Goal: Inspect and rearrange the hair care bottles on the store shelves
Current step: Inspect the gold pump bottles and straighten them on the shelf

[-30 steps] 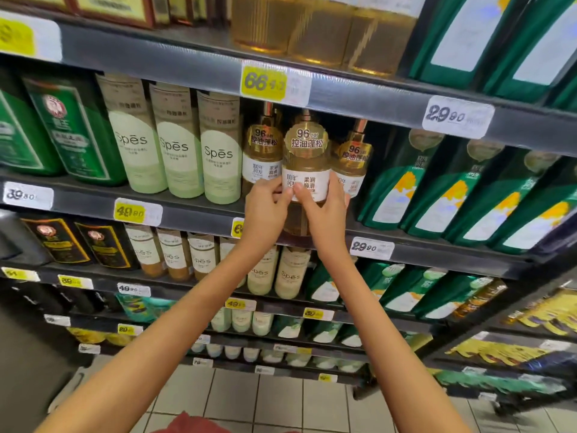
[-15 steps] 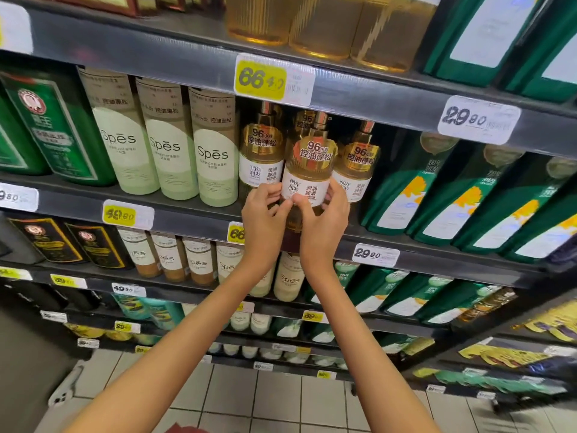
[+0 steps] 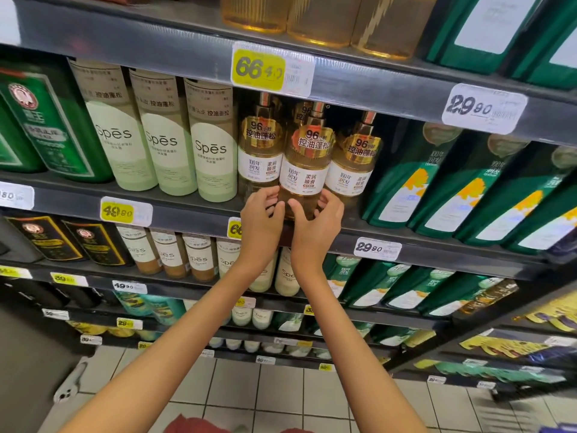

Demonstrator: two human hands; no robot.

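As left hand [image 3: 262,220] and right hand [image 3: 315,226] grip it, bottle [image 3: 307,164] reads — "96".

Bare forearms [image 3: 187,332] (red clothing [image 3: 187,425] below)

Carrying a row along the grey shelf [image 3: 187,212]. Standing just above the fingers [image 3: 272,195], three amber bottles [image 3: 259,157], the middle bottle [image 3: 307,170] sitting between the fingers at the front edge. Lining up left of the fingers, three Spes bottles [image 3: 165,135], then dark green bottles [image 3: 46,120]. Standing right of the fingers, green-and-yellow bottles [image 3: 437,189].
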